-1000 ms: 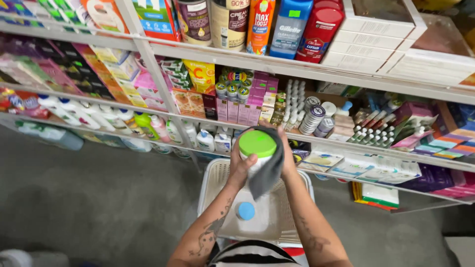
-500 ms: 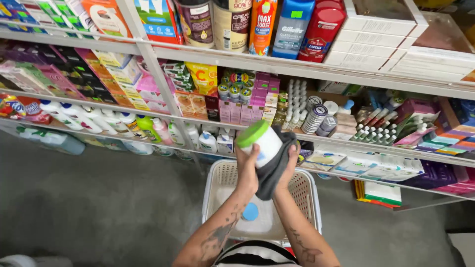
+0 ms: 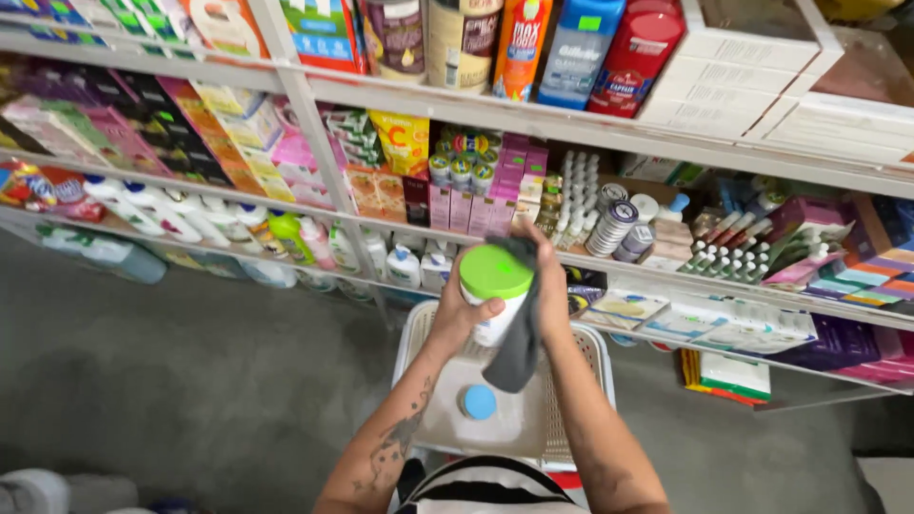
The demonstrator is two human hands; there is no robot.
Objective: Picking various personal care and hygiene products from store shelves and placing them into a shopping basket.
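The left hand (image 3: 455,314) is gripping the green-lidded tub (image 3: 495,295), now tilted back upright; the right hand (image 3: 545,286) is pressing the grey cloth (image 3: 519,333) on its side.

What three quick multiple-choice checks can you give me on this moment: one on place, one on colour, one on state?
1. Where is the white basket?
A. Below the hands
B. On the top shelf
C. Left on the floor

2. What colour is the lid of the tub?
A. Red
B. Green
C. Black

3. How does the right hand stand?
A. Empty and open
B. Resting in the basket
C. Pressing a dark cloth to the tub

Answers: 1 A, it sits under the forearms. 2 B, the lid is bright green. 3 C, the cloth hangs from that hand while the left hand grips the tub.
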